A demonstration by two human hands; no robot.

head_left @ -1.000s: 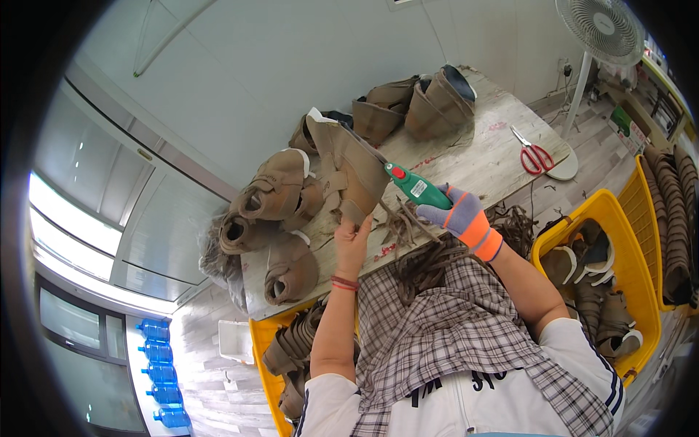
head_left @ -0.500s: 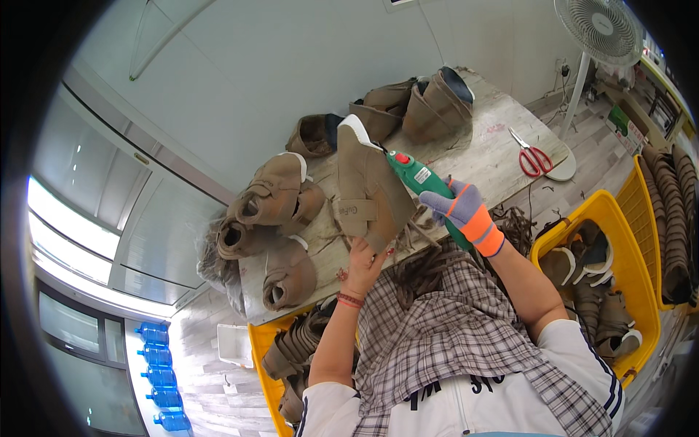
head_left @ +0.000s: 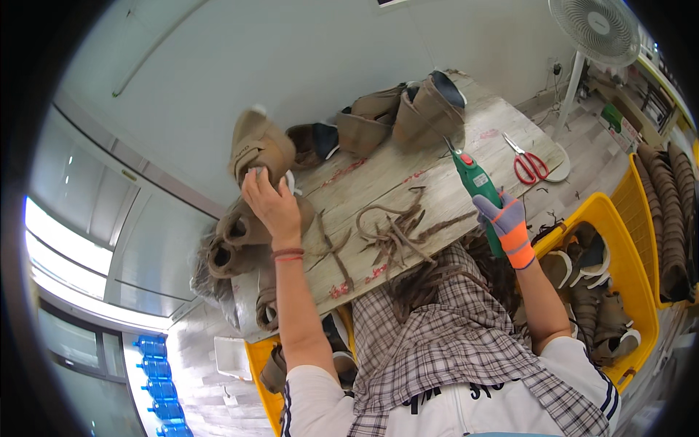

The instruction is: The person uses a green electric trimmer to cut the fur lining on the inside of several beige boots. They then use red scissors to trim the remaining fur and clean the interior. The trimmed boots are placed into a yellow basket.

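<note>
My bare left hand (head_left: 272, 205), with red bands at the wrist, is closed on a brown shoe upper (head_left: 263, 142), slightly blurred, above the left end of the table. Below it on the table sit more brown uppers (head_left: 234, 231), partly hidden behind my forearm. In a grey and orange work glove, my right hand (head_left: 510, 227) grips a green handheld electric tool (head_left: 473, 182) by its body. The tool's thin dark tip points up and away over the table, apart from any upper. Brown trimmed strips (head_left: 397, 229) lie in a tangle between my hands.
Along the table's (head_left: 378, 186) back edge stand several brown uppers (head_left: 431, 113). Red-handled scissors (head_left: 527, 162) lie near its right end. Yellow baskets (head_left: 637, 280) of uppers stand at right and under the table. A white fan (head_left: 598, 25) stands at far right, blue water bottles (head_left: 159, 368) at left.
My left hand has carried the upper from the table's middle to the upper left. The green tool has moved right, away from the upper, still in my right hand.
</note>
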